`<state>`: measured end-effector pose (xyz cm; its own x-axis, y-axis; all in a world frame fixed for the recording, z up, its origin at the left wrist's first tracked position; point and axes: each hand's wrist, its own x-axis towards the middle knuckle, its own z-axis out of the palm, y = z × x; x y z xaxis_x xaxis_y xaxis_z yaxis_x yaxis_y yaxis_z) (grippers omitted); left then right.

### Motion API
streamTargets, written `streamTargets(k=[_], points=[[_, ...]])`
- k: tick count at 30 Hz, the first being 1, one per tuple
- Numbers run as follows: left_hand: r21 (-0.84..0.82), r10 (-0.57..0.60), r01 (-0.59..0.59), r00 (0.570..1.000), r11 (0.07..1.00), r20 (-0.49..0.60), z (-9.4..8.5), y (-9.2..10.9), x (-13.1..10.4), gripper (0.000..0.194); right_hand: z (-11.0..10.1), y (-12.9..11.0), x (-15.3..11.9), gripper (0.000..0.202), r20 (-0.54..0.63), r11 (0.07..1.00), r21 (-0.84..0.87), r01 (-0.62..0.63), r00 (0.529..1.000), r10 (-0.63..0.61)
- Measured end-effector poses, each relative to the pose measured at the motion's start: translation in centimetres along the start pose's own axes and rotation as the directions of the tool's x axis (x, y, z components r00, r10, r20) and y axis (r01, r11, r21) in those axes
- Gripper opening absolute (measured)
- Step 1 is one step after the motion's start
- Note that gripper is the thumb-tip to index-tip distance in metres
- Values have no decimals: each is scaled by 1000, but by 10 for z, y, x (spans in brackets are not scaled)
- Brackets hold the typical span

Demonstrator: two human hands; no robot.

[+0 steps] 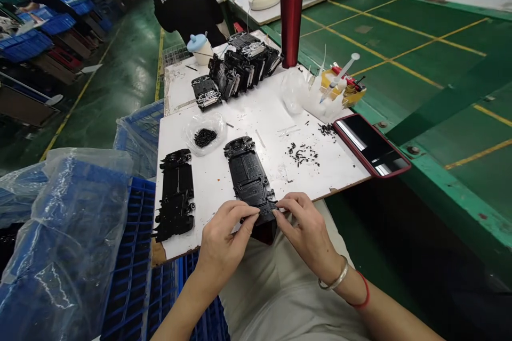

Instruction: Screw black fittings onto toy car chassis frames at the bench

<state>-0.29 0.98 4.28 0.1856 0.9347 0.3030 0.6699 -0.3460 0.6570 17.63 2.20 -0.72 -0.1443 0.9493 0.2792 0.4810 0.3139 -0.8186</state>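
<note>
A black car chassis part [250, 176] lies on the white board [208, 181], its near end at the board's front edge. My left hand [228, 232] is closed at the part's near left corner, thumb and fingertips together. My right hand [306, 226] pinches at the near right corner; whatever is between its fingertips is too small to make out. A second black chassis [176, 194] lies to the left. Beyond the two parts, a clear plastic dish [205, 136] holds small black pieces. More small black pieces [303, 154] are scattered to the right.
Several assembled chassis [236, 72] stand stacked at the back, beside a red thermos [292, 18] and a lidded cup [200, 49]. A phone [372, 145] overhangs the right edge. A yellow box [344, 88] holds tools. Blue crates [76, 224] stand left. A person [186, 2] is beyond.
</note>
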Motion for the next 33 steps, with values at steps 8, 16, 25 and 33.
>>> streamTargets(k=[8,16,25,33], points=[[-1,45,-45,998,999,-49,-2,0,10,13,-6,2,-6,9,-32,956,232,-180,981,192],[-33,108,-113,986,993,-127,0,0,16,11,-12,7,0,34,13,822,385,-421,892,451],[72,255,-250,963,966,-84,-5,-1,32,16,-18,3,4,31,18,812,373,-449,879,477],[163,426,-427,904,890,41,2,-3,56,13,-17,-7,3,18,-152,873,414,-258,926,346]])
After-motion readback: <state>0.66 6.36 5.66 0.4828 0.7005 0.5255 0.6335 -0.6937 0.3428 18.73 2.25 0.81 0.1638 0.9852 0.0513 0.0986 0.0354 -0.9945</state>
